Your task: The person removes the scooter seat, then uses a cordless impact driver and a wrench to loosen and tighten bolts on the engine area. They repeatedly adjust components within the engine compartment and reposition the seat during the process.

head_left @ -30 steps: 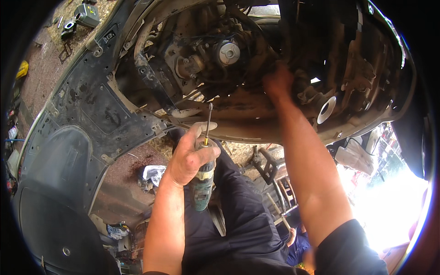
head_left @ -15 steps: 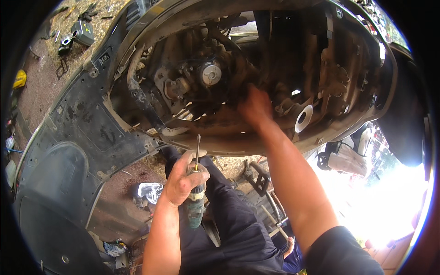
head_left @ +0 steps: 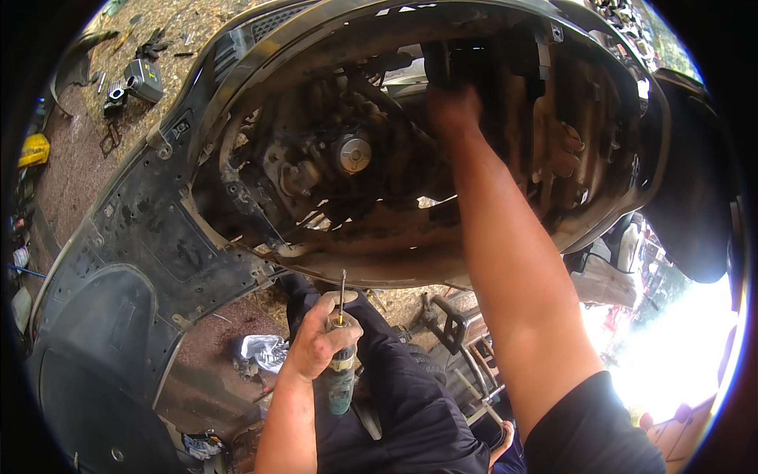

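Observation:
My left hand (head_left: 320,336) is wrapped round a green cordless power driver (head_left: 341,389) with a long bit, its tip pointing up near the rim of the dark scooter body (head_left: 371,272). My right hand (head_left: 456,110), smeared by motion, reaches deep into the open cavity of that body. It is nearest to a dark upright part at the cavity's far side; whether it grips anything does not show. Left of my right arm, a round silver cap (head_left: 354,156) sits on the dusty engine inside the cavity.
A wide dark body panel (head_left: 181,261) extends to the left. Loose parts lie on the ground at the far left, including a grey box-shaped part (head_left: 144,80). A white cloth (head_left: 264,351) lies beside my left forearm. Another person's hand (head_left: 502,444) shows at the lower right.
My right hand has moved farther up and away into the cavity, near its far side. The left hand with the power driver has shifted slightly lower in the picture. The view has moved a little.

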Motion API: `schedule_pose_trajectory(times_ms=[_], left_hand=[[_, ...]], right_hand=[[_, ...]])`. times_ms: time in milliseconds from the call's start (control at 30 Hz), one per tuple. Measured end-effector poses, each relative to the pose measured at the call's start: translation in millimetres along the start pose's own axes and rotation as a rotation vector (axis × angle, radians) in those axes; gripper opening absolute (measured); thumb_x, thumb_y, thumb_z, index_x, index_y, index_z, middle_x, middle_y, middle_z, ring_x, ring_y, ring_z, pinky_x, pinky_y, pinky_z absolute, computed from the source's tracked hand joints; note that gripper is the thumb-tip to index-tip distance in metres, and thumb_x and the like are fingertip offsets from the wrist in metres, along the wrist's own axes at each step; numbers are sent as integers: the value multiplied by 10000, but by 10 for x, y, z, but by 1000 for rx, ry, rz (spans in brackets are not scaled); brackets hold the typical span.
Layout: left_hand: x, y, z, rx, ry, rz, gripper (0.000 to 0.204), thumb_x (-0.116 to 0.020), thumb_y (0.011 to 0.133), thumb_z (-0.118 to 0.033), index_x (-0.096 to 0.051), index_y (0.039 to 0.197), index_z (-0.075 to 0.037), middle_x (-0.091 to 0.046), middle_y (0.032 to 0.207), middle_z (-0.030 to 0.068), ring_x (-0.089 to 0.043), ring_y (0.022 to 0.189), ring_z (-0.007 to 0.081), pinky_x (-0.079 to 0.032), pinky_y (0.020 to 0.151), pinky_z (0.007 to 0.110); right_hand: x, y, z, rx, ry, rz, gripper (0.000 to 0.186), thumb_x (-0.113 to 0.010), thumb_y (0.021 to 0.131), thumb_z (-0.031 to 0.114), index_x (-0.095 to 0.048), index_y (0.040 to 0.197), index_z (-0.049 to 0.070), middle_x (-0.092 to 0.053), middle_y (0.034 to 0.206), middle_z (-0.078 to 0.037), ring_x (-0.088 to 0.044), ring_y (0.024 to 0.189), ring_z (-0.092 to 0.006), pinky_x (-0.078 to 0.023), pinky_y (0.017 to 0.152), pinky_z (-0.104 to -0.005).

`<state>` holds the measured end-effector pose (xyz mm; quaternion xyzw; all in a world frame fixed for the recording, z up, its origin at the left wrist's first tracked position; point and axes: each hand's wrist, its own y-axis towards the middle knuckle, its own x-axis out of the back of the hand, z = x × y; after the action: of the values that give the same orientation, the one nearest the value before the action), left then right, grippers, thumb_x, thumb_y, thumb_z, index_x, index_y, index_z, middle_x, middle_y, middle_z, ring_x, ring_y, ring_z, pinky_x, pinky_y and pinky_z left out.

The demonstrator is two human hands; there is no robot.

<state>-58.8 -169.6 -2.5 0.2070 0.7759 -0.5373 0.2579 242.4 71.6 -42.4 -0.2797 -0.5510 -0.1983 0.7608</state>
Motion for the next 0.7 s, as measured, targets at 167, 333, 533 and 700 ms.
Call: schedule_pose_trajectory(times_ms=[167,333,533,700], left_hand=[[66,-14,63,-18,21,-9,659,-699,770,-115,-470,1367,46,-628,903,112,-599,729,148,-497,644,294],[99,-33,93,-6,3,-9,646,-693,769,-115,-482,1359,40,-636,903,104,-603,732,146,-500,658,294],[143,-66,71,-29,-1,9,644,-690,770,-111,-474,1358,42,-636,905,115,-608,728,152,-503,656,293],[202,-132,61,-47,-24,-2,649,-690,776,-102,-461,1366,44,-637,908,120,-616,734,152,-508,657,291]], right_hand=[[-57,23,26,8,-57,-21,318,-692,760,254,-741,943,-1,-719,1028,-251,-709,1024,-364,-578,874,-440],[55,188,173,149,-197,-29,348,-663,813,290,-744,998,7,-708,1108,-239,-688,1076,-369,-570,901,-449],[121,495,162,332,-178,-10,673,-597,884,531,-587,1301,3,-572,1335,-291,-589,1217,-425,-479,1038,-478],[66,670,113,342,-279,-7,629,-559,909,377,-477,1402,-5,-548,1355,-315,-540,1261,-454,-456,1071,-482]])
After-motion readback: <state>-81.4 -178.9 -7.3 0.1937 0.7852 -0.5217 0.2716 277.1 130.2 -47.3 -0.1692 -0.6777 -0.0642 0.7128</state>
